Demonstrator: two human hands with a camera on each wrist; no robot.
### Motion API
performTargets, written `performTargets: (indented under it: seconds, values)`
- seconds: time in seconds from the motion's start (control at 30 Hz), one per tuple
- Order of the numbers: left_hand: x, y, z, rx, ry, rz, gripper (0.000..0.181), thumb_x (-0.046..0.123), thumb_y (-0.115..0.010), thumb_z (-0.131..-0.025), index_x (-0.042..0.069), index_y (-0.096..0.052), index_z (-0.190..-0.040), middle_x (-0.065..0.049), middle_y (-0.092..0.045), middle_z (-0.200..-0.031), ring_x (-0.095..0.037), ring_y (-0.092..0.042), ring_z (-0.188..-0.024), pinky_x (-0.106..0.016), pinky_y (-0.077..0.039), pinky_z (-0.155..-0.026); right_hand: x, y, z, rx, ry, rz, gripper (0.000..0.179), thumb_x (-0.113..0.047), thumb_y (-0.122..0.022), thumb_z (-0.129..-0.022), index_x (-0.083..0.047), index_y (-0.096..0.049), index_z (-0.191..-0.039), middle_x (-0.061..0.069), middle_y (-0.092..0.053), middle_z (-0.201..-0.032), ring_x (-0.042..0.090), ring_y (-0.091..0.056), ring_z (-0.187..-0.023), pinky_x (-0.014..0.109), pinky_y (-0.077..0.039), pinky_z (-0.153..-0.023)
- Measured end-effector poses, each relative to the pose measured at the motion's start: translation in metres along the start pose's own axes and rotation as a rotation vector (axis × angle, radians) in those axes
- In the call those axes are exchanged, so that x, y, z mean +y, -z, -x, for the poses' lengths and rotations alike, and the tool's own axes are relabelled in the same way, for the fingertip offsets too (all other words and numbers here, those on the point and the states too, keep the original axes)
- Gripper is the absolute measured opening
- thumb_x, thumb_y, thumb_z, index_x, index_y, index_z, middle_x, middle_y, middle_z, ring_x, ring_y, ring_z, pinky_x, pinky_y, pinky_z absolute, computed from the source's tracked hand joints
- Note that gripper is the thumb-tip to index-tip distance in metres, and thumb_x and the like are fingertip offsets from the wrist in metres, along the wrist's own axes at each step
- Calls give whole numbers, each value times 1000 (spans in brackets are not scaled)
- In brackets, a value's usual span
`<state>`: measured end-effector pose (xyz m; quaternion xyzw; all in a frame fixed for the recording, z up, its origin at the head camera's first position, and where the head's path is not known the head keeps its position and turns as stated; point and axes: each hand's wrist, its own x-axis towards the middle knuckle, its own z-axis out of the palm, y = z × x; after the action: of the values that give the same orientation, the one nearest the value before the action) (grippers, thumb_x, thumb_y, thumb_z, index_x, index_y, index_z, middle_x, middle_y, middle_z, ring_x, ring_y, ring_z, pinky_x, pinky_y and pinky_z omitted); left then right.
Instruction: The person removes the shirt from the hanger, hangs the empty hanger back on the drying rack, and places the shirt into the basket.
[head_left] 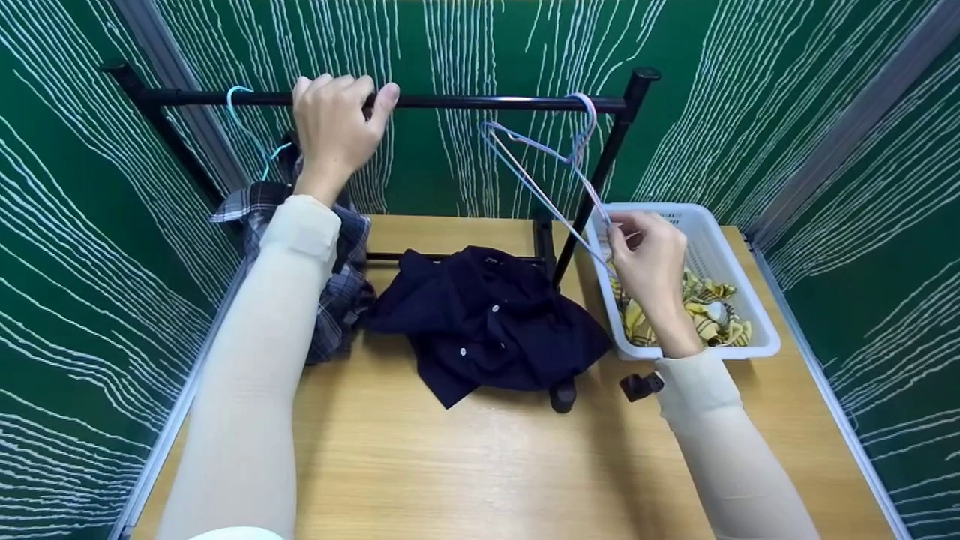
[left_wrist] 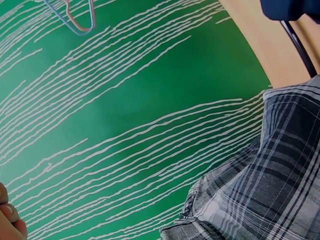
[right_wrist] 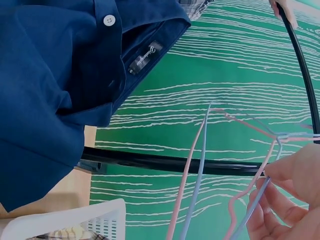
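Note:
At the black clothes rack's (head_left: 465, 101) top bar, my left hand (head_left: 337, 124) grips with its fingers over the rod. A pink and a blue wire hanger (head_left: 540, 146), lying close together, hook over the bar's right end. Their lower right corner is pinched by my right hand (head_left: 649, 255) between thumb and fingers, as the right wrist view also shows. Below the bar a dark navy buttoned shirt (head_left: 487, 322) lies crumpled on the table. The grey plaid shirt (head_left: 341, 289) hangs at the left from a light blue hanger (head_left: 238, 120), partly behind my left forearm.
To the right stands a white plastic basket (head_left: 761, 330) with yellow plaid cloth (head_left: 709, 311) in it. A small black object (head_left: 641, 386) shows beside my right cuff. Green walls with white lines enclose the wooden table (head_left: 480, 465) at the back and sides.

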<state>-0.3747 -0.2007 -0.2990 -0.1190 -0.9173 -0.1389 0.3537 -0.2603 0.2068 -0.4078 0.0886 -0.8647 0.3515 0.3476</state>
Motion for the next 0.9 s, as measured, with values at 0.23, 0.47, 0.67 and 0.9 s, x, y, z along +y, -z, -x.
performTargets:
  seconds: [0.23,0.47,0.67,0.9]
  values:
    - [0,0,-1,-13,-2,-2,75,68,-31,-108,5,-69,-90,-14,-66,-86,-35,-54,-85,-48,-35,-92,-2,6,3,-27,-11,-11,15,-1,-72,-93,-1,-82,-105,16,-77,-89,28,-71,-72,23,-47,-70]
    - [1,2,1,-12,6,-7,74,67,-32,-109,5,-69,-91,-14,-67,-86,-35,-55,-87,-48,-35,-93,-7,14,5,-104,-6,-32,18,0,-72,-94,1,-80,-111,16,-77,-93,29,-72,-76,17,-48,-71]
    - [2,3,1,-30,-4,-11,75,68,-30,-109,5,-69,-94,-15,-68,-90,-35,-56,-89,-47,-35,-92,-11,32,8,-169,-41,-61,24,-4,-70,-98,-2,-77,-121,16,-78,-103,29,-74,-86,5,-46,-74]
    - [0,6,0,-71,-9,-22,74,66,-31,-110,5,-72,-107,-16,-71,-101,-36,-57,-96,-48,-35,-95,-8,57,15,-284,-124,-96,35,-11,-69,-102,-4,-70,-136,18,-74,-123,33,-73,-106,4,-46,-83]
